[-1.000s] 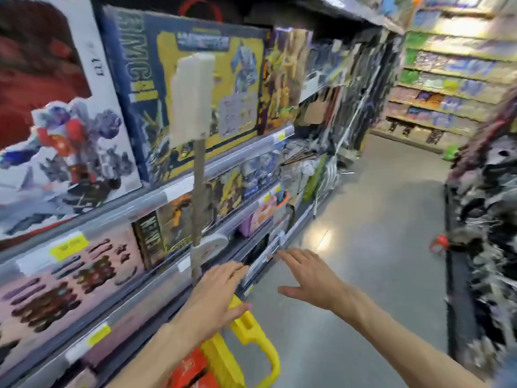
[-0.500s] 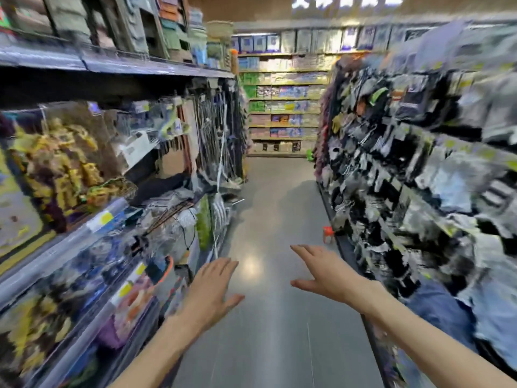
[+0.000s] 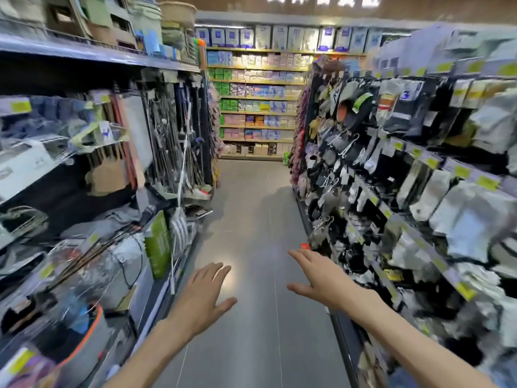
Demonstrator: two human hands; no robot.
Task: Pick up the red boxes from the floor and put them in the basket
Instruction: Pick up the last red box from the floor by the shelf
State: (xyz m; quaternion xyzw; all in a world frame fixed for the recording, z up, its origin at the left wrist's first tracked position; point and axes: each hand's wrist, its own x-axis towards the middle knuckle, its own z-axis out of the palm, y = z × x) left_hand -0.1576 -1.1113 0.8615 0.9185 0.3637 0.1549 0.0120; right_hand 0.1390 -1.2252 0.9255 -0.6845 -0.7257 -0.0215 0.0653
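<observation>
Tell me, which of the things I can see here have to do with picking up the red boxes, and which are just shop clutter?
To do with the job:
left hand, open, holding nothing
right hand, open, holding nothing
small red thing on the floor, perhaps a box; too small to tell
No basket is in view.

Just standing about:
left shelves
right racks of hanging packets
far shelves

You face a grey floor aisle: mops hang on your left, packaged socks right, stocked shelves ahead.
</observation>
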